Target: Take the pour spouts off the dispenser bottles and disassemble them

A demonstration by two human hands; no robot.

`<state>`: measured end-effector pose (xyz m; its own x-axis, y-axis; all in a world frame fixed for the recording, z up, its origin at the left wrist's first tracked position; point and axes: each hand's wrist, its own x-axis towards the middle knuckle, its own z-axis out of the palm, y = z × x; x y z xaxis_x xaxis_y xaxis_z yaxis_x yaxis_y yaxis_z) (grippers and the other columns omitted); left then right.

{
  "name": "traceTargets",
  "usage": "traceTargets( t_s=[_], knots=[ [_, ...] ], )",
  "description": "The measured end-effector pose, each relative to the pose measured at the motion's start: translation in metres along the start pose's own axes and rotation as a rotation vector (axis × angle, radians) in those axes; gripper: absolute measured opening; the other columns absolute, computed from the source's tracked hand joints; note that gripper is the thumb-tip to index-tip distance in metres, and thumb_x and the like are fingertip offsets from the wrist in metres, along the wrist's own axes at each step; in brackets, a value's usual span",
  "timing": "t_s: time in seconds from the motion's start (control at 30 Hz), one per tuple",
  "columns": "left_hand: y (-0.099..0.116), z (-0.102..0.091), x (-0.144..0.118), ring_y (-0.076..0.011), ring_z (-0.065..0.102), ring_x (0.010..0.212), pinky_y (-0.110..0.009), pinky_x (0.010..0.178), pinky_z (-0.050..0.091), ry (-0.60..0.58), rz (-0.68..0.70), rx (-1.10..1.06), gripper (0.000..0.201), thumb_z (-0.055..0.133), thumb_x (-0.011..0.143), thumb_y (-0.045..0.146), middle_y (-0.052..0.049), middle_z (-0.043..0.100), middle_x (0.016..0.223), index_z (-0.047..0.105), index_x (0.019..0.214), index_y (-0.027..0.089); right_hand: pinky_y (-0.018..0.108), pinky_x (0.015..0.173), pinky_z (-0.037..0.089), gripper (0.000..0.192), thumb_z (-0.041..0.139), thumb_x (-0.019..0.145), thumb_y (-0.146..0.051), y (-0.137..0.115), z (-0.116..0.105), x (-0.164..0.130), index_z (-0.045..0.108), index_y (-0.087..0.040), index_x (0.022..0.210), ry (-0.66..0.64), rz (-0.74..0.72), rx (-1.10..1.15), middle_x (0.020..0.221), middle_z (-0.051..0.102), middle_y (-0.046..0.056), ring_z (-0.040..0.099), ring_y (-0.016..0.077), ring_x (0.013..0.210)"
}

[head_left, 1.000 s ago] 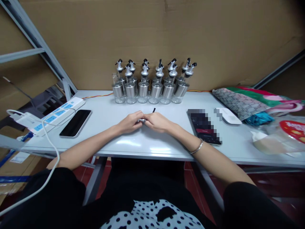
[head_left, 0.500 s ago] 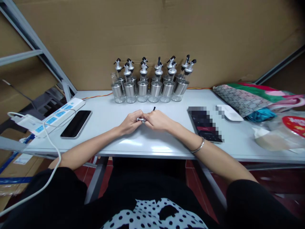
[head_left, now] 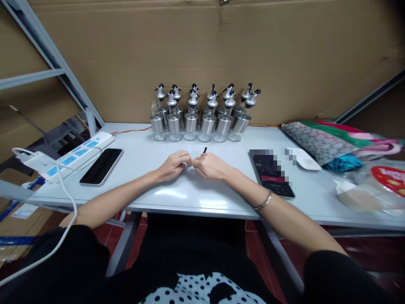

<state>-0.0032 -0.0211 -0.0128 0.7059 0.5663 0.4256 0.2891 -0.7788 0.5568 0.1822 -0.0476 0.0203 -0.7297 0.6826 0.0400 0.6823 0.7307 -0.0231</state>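
Observation:
My left hand (head_left: 174,165) and my right hand (head_left: 209,165) meet over the front middle of the table, fingers bent and pinched together. Between the fingertips shows a bit of a silver pour spout (head_left: 187,165), mostly covered. A black tip (head_left: 205,150) pokes up behind my right hand and looks like the black ends on the bottle tops. Beyond the hands, several glass oil bottles (head_left: 208,125) with steel sleeves stand in two rows, topped with silver and black pour spouts. The front left bottle (head_left: 158,125) has a bare glass neck.
On the left lie a black-screened phone (head_left: 101,166) and a white power strip (head_left: 79,155) with a cable. A second phone (head_left: 268,173), a white case (head_left: 305,159), a patterned bag (head_left: 322,139) and a tape roll (head_left: 363,190) are on the right. Cardboard (head_left: 133,59) backs the table.
My view has tilted slightly upward, so the table's things sit lower. The fingers have shifted around the spout, and less of its silver part shows between them now.

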Motion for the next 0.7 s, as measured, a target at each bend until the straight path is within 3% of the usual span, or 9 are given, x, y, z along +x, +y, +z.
traceTargets(
  t_s=[0.23,0.43,0.53,0.7],
  knots=[
    [-0.002,0.0,0.002,-0.0124,0.05,0.07,-0.025,0.065,0.041,0.162,-0.167,-0.082,0.011,0.046,0.078,0.024,-0.001,0.056,0.08,0.05,0.086,0.017,0.027,0.06,0.028,0.026,0.036,0.094,-0.023,0.014,-0.006,-0.002,0.059,-0.014,0.086,0.156,0.205,0.203,0.068,0.06,0.004,0.048,0.0152,0.059],
    [0.003,-0.003,0.002,-0.0108,0.049,0.066,-0.023,0.063,0.04,0.143,-0.184,-0.061,0.013,0.047,0.078,0.024,0.0,0.057,0.079,0.052,0.087,0.016,0.027,0.075,0.037,0.029,0.039,0.094,-0.022,0.045,0.01,0.001,0.063,-0.014,0.079,0.323,0.254,0.242,0.083,0.054,0.007,0.051,0.0173,0.079],
    [0.003,-0.004,0.002,-0.0114,0.051,0.069,-0.023,0.066,0.042,0.171,-0.185,-0.063,0.013,0.047,0.079,0.025,0.0,0.057,0.079,0.053,0.087,0.016,0.027,0.077,0.039,0.026,0.043,0.092,-0.018,0.045,0.011,0.002,0.066,-0.013,0.082,0.246,0.273,0.282,0.081,0.055,0.007,0.052,0.017,0.079],
    [0.002,-0.005,0.001,-0.0121,0.054,0.073,-0.024,0.071,0.044,0.169,-0.165,-0.05,0.014,0.047,0.079,0.023,-0.001,0.06,0.082,0.054,0.089,0.016,0.024,0.073,0.04,0.018,0.05,0.089,-0.014,0.034,0.007,-0.002,0.068,-0.011,0.087,0.082,0.177,0.305,0.084,0.063,0.008,0.055,0.0151,0.076]
  ],
)
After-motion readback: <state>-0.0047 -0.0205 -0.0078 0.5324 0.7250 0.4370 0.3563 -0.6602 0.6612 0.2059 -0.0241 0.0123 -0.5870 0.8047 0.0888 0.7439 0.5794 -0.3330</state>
